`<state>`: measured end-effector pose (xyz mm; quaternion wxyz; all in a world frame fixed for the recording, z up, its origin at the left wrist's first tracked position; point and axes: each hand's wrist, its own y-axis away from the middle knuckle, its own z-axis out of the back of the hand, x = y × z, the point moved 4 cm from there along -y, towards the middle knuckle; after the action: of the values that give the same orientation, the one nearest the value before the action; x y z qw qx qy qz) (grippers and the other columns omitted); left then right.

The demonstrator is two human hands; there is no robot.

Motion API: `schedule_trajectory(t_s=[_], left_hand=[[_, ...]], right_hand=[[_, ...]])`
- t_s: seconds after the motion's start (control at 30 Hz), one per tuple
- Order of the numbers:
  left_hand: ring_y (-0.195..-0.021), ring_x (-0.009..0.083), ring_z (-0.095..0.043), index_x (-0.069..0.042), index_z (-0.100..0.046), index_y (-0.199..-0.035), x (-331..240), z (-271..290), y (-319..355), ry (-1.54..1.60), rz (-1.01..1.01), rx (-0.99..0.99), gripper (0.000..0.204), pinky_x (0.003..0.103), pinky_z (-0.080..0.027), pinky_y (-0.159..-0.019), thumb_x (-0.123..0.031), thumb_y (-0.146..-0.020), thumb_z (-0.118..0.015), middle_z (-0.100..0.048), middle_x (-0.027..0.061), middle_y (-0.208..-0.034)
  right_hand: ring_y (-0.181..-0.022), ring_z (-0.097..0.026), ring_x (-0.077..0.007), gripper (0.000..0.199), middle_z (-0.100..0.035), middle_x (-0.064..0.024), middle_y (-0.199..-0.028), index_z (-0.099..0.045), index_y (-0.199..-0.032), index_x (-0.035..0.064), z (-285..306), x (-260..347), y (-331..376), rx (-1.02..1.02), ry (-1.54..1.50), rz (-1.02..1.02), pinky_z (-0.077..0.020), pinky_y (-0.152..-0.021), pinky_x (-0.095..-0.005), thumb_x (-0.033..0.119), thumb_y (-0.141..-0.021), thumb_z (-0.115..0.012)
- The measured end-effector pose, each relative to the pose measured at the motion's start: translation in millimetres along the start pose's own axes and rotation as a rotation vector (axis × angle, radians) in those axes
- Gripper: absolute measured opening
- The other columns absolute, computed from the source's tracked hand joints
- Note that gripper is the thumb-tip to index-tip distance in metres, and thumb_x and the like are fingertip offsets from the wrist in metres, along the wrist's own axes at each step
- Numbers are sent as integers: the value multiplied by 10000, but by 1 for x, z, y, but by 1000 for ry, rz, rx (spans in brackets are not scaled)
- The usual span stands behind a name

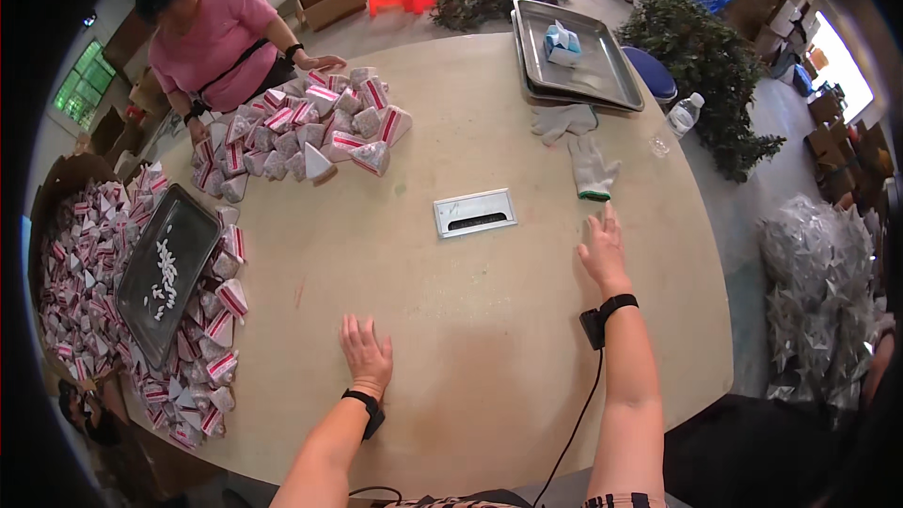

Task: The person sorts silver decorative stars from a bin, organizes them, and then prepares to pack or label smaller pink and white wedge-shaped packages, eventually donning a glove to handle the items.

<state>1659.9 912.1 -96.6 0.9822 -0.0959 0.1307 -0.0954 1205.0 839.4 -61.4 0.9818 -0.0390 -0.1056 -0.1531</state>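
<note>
My left hand (366,356) lies flat on the pale wooden table (423,292), holding nothing. Farther off to the right, my right hand (604,249) is stretched out, fingers apart and nothing in them. Its fingertips are close to the green cuff of a whitish work glove (593,169); whether they touch it I cannot tell. A second greyish glove (564,120) lies just beyond. Both my wrists wear black bands, and a cable runs down from the box on the right one.
A co-worker (221,38) stands behind a heap of small wedge-shaped wrapped pieces (320,122). More wedges (85,273) and a dark tray (169,273) with white bits lie left. Metal trays (602,66) hold a tissue pack (562,45); a bottle (685,113) stands nearby. A metal-framed slot (475,214) interrupts the tabletop.
</note>
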Motion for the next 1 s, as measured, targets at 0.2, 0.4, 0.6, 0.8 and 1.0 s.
schedule_trajectory(t_s=[0.2, 0.4, 0.6, 0.8, 1.0], left_hand=[[-1260, 430, -230, -34, -382, -1244, 4, -7, 2, -64, -20, 71, 567, 566, -189, -1037, -279, -779, -595, -288, 260, -1303], [-1270, 429, -211, -36, -373, -1268, 0, -8, -3, -53, -45, 116, 600, 570, -161, -1043, -316, -782, -587, -264, 261, -1322], [-1273, 424, -205, -43, -382, -1266, 13, -8, 3, -35, -22, 161, 608, 574, -154, -1040, -336, -776, -590, -267, 250, -1316], [-1270, 423, -212, -52, -393, -1260, 14, -12, 0, -10, -15, 188, 604, 576, -162, -1035, -336, -768, -596, -269, 239, -1312], [-1276, 423, -211, -48, -389, -1263, 13, -9, -3, -14, -33, 160, 606, 578, -168, -1035, -295, -756, -610, -260, 245, -1330]], right_hand=[[-1330, -219, -336, 572, -185, -136, -1461, -461, -1242, 39, -13, 24, -42, 7, 36, -34, -271, -1060, -431, 179, -725, -663], [-1295, -309, -284, 502, -377, -143, -1369, -499, -1217, 52, -25, 18, -61, -15, 111, -31, -298, -1031, -393, 228, -766, -633], [-1115, -464, -274, 384, -509, -126, -1192, -594, -1087, 64, -3, 82, -74, 164, -450, 174, -373, -916, -391, 225, -743, -653], [-1069, -481, -293, 372, -524, -124, -1148, -603, -1065, 75, -35, 93, -73, -33, -193, 230, -384, -887, -406, 201, -719, -658], [-1071, -474, -295, 364, -512, -131, -1166, -600, -1054, 94, -44, 128, -54, -37, -79, 319, -386, -875, -407, 189, -707, -653]])
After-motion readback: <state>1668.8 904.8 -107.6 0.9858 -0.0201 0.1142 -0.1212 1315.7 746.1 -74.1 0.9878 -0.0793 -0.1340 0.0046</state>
